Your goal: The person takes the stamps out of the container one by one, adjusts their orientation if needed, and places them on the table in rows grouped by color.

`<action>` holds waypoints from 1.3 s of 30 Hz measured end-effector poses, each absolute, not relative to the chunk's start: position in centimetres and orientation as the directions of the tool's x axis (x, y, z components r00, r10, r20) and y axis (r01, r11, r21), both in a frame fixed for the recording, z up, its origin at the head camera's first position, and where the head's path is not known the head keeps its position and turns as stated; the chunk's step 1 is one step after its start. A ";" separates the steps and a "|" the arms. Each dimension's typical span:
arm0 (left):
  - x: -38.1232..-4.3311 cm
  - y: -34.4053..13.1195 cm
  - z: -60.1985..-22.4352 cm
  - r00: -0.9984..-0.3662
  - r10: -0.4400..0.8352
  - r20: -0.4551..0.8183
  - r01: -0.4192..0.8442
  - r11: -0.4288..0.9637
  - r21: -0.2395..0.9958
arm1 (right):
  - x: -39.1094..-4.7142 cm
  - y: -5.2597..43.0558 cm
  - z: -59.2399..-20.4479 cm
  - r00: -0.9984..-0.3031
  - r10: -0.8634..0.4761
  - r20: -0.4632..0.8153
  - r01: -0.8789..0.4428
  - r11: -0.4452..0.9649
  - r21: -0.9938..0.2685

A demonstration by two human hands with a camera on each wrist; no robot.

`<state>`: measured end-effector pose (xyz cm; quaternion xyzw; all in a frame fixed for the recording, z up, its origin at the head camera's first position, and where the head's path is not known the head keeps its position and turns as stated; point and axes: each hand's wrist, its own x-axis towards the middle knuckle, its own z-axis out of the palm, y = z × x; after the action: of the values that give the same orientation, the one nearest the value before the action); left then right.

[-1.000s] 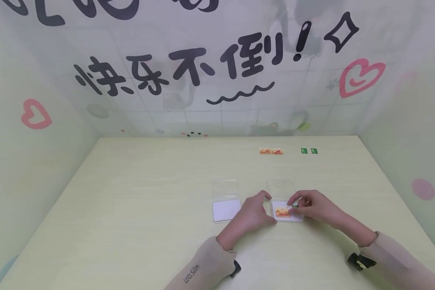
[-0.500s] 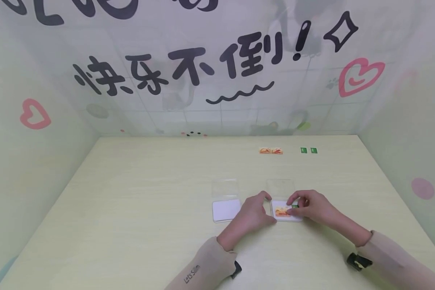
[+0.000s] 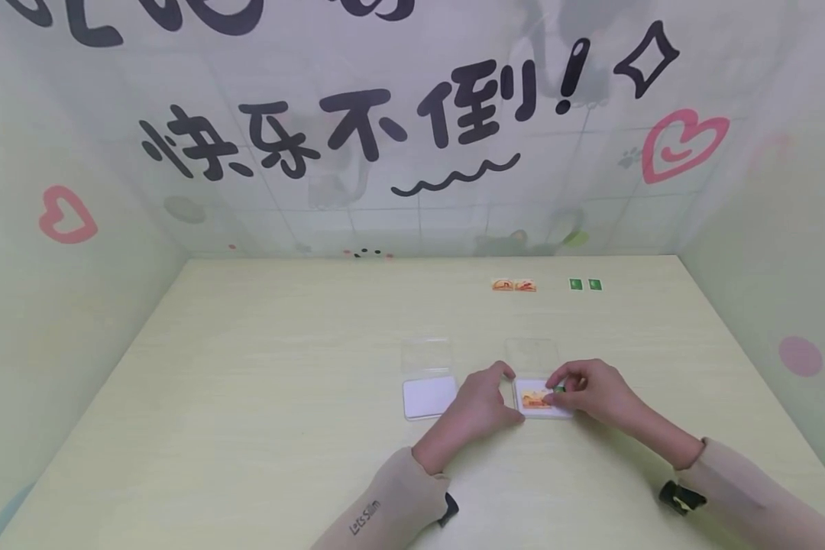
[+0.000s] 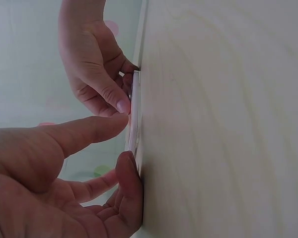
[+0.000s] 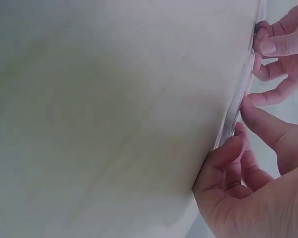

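A flat clear plastic case (image 3: 529,413) with a white inside lies on the table. My left hand (image 3: 480,401) grips its left side, index finger at the upper corner and thumb at the lower one. An orange printed stamp (image 3: 535,399) lies on the white inside. Over the right part of the case, my right hand (image 3: 594,388) pinches a small green stamp (image 3: 559,390), mostly hidden between its thumb and index finger. The thumb overlaps the right edge of the orange stamp. In the right wrist view the fingertips (image 5: 246,101) are right at the thin case (image 5: 231,116).
Left of my left hand lies a second case (image 3: 428,397) with a white inside. Clear lids (image 3: 426,354) lie behind both cases. Two orange stamps (image 3: 513,285) and two green stamps (image 3: 585,284) lie near the table's back edge. Printed walls enclose three sides.
Both hands stay almost in place. My right thumb has shifted slightly left over the orange stamp's edge. The case and the stamps at the back have not moved.
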<state>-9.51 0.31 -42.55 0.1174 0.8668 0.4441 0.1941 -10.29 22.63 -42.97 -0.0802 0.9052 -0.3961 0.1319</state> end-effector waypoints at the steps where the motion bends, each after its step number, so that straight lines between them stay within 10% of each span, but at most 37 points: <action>1: -9.5 0.3 -42.6 -0.897 0.376 -0.232 0.032 0.578 0.815 | -10.3 22.6 -43.0 -0.953 -0.247 -0.177 -0.037 0.673 -0.739; 39: -9.6 0.3 -42.6 -0.895 0.367 -0.252 0.007 0.578 0.816 | -10.3 23.0 -43.2 -0.940 -0.308 -0.149 -0.090 0.643 -0.760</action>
<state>-9.60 0.26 -42.56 0.1081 0.8651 0.4464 0.2015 -10.34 22.96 -43.18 -0.1109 0.8965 -0.4075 0.1336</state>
